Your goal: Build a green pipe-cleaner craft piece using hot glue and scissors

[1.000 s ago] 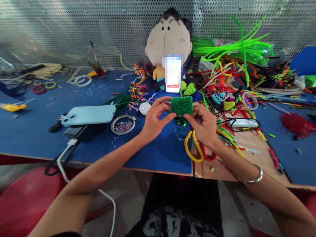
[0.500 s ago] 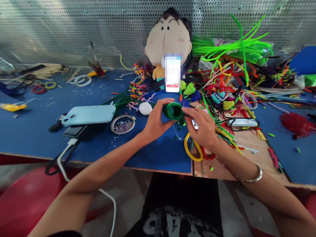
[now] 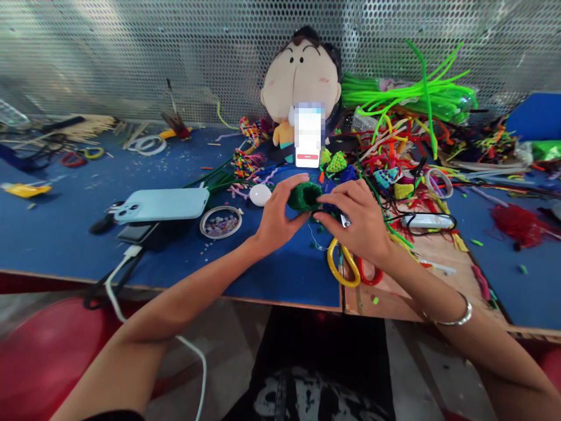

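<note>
Left fingers [image 3: 287, 184] around tube [image 3: 298, 199], right fingers [image 3: 335, 200] touching

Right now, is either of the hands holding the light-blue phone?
No, the light-blue phone lies off to the left, apart from the right hand and from the left hand, which holds a fuzzy green piece.

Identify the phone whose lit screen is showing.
The upright phone in front of the plush doll; the light-blue phone lies with its camera side up, showing no screen.
</note>
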Tool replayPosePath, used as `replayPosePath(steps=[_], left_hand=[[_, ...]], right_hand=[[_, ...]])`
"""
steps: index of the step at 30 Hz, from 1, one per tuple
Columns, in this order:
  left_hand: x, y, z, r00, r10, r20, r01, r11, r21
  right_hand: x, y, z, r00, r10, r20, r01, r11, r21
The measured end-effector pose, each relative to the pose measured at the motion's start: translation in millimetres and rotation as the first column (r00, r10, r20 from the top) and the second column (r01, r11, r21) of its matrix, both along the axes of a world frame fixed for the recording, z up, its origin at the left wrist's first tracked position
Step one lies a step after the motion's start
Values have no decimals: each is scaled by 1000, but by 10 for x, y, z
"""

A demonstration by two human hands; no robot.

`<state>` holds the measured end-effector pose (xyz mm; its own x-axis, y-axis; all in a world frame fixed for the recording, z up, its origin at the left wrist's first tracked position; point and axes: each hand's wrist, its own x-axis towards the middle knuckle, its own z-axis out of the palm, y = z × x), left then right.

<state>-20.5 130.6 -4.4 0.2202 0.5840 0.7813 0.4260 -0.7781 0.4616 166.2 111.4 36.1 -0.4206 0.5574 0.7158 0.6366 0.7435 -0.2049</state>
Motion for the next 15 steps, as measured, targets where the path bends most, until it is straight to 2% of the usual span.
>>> replayPosePath(steps=[3, 5, 10, 15], left_hand=[[6, -14, -4, 992, 50, -112, -34, 989, 143], [14, -19, -20, 985, 74, -154, -44, 981, 190], [25, -27, -53, 971, 111, -213, -64, 974, 215], [30, -46, -58, 976, 101, -193, -51, 967, 249]], right_hand=[[-114, -48, -45, 988, -106, 111, 110, 993, -33], [-148, -59, -66, 982, -126, 144, 137, 988, -66], [-163, -110, -67, 984, -122, 128, 135, 986, -101], [-180, -114, -91, 992, -92, 80, 102, 988, -120]])
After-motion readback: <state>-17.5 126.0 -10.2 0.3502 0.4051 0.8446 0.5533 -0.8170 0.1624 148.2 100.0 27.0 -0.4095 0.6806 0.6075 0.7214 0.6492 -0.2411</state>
